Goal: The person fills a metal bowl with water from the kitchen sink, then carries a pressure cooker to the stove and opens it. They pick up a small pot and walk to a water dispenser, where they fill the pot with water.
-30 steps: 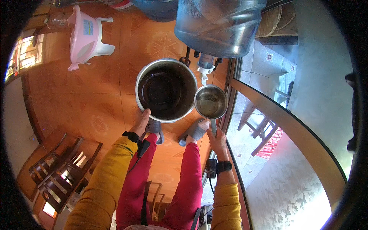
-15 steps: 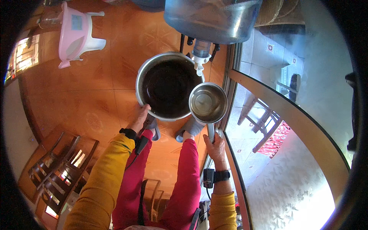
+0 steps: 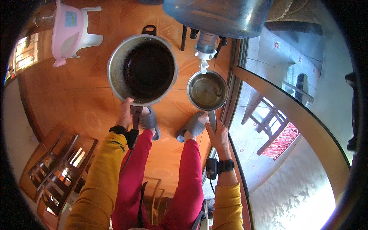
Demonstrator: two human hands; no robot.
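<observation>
At the pot's near side, my left hand (image 3: 125, 111) is closed around its long dark handle, the thumb up near the rim. The deep metal pot (image 3: 115, 78) has a dark, stained inside and a short black loop handle on its far side. My right hand (image 3: 219, 137) grips the handle of a round metal dipper (image 3: 212, 118). Something shiny, perhaps water, lies in the dipper's bowl. Its far rim is just under the white tap (image 3: 204, 57) of a blue water jug (image 3: 218, 17). My fingers under both handles are partly hidden.
A pink and white child's chair (image 3: 71, 32) stands at the far left, and a dark wooden chair (image 3: 57, 176) at the near left. A glass door's frame (image 3: 283, 88) runs along the right, a stool (image 3: 268, 122) beyond it. My slippered feet (image 3: 149, 120) are on the orange tiles.
The pot has moved left and away from the tap with my left hand, showing its handle. The dipper has shifted slightly farther out, closer beneath the tap.
</observation>
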